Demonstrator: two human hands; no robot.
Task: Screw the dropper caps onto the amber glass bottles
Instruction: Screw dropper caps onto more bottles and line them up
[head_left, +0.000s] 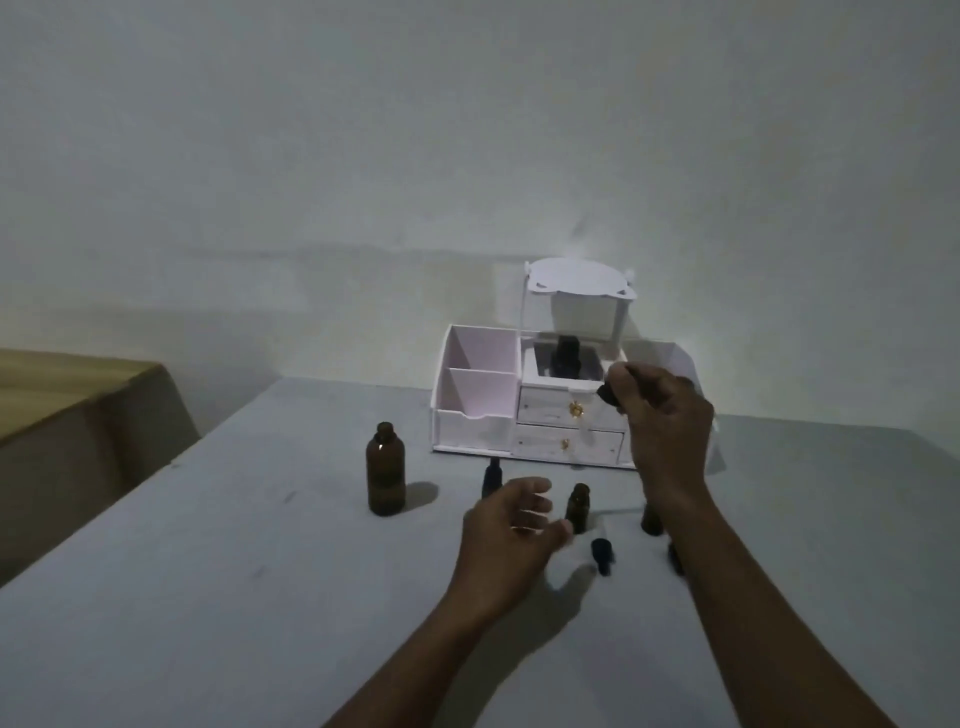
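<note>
A tall amber bottle stands uncapped at the left. A small uncapped amber bottle stands in the middle, just right of my left hand, whose fingers are spread and hold nothing. My right hand is raised in front of the organizer, pinching a black dropper cap. Its glass pipette hangs down faintly. Another dropper cap lies on the table. A dark capped bottle stands behind my left hand. Another amber bottle is half hidden by my right forearm.
A white desk organizer with two drawers stands at the table's back; a dark bottle sits in its top compartment. A dark object lies beside my right arm. The grey table drops off at the left. A wooden surface lies beyond it.
</note>
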